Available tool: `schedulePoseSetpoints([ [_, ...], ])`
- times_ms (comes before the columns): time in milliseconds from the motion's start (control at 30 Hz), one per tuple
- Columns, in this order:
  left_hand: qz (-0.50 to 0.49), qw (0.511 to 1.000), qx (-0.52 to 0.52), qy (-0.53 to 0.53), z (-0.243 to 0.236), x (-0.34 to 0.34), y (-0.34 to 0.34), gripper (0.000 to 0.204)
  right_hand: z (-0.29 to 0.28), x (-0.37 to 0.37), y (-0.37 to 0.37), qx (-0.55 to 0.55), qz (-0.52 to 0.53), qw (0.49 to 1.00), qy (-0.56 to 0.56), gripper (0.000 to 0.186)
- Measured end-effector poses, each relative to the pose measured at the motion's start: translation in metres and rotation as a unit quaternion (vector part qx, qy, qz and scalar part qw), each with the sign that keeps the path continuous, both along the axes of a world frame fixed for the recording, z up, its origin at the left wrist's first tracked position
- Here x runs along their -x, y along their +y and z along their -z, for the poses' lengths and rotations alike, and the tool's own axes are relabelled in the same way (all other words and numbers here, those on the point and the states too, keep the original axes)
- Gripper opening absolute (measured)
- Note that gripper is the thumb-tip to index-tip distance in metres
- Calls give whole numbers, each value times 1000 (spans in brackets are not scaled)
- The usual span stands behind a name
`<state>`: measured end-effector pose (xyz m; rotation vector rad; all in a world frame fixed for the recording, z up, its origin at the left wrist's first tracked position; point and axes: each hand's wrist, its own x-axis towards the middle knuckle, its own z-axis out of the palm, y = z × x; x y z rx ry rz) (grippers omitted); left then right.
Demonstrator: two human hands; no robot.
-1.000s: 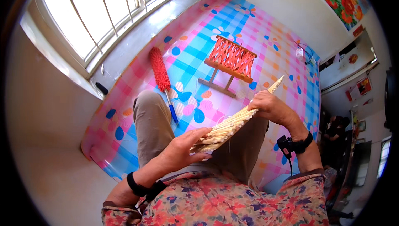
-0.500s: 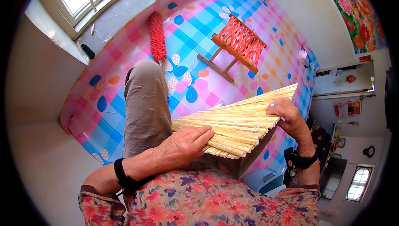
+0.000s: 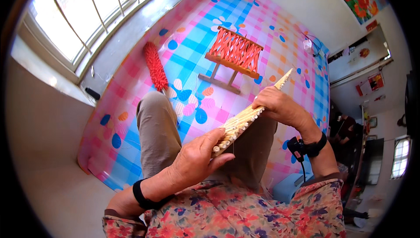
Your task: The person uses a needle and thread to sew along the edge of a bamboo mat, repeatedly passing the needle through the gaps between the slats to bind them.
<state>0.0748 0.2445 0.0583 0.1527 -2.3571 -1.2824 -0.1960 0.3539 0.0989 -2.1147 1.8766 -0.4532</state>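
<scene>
A mat of pale, straw-coloured stalks (image 3: 243, 123), joined side by side, is in both my hands above my lap. It is tipped nearly edge-on, so mostly its row of cut stalk ends shows, slanting up to the far right. My left hand (image 3: 197, 154) grips the near corner, fingers on one face and thumb beneath. Farther along, my right hand (image 3: 282, 105) is closed over the upper edge, its thumb hidden. A thin thread hangs from the mat beside my left thumb. My left knee (image 3: 157, 119) is left of the mat.
On the pink-and-blue checked covering (image 3: 131, 126) stand a wooden stool with a red woven strap seat (image 3: 234, 52) and a fluffy red duster (image 3: 155, 67). A barred window (image 3: 83, 14) is at upper left. A light-blue container (image 3: 288, 186) sits by my right forearm.
The mat has turned from showing its broad face to nearly edge-on. My right hand has come left and closed over its edge. The whole view has shifted slightly.
</scene>
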Motion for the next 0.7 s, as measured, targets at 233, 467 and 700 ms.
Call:
schedulePoseSetpoints([
  [233, -72, 995, 62, 9, -6, 16, -8, 28, 7, -5, -9, 129, 47, 985, 104, 39],
  [467, -108, 989, 103, -16, 0, 14, -14, 33, 7, -64, 15, 153, 153, 964, -157, 15],
  [700, -124, 989, 63, -46, 1, 20, -9, 32, 49, -100, 4, 129, 157, 924, -325, 21],
])
